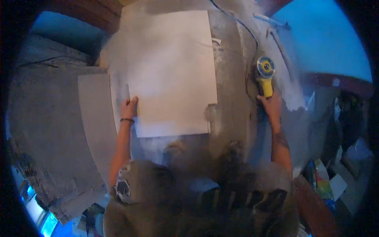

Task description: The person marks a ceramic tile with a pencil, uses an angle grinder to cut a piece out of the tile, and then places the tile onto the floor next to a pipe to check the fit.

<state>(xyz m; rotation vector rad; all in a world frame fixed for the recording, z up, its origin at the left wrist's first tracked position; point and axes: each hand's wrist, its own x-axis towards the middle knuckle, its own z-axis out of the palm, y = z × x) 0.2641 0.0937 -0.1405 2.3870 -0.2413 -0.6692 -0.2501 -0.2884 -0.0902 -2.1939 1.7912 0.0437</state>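
A large pale rectangular panel (173,75) lies in front of me, with a small notch in its right edge near the lower corner. Closed at the panel's left edge, my left hand (129,108) grips it with the thumb on top. Off to the right, my right hand (271,106) is wrapped round the rear of a yellow angle grinder (267,86). The grinder's round disc points away from me and stands apart from the panel. Whether the disc is spinning, I cannot tell.
A dark cord (252,35) runs from the far side down beside the grinder. Left of the panel is another flat board (94,102), next to a large dusty grey surface (47,118). Curved rods or hoses (281,45) lie at the far right. Clutter (325,177) fills the lower right.
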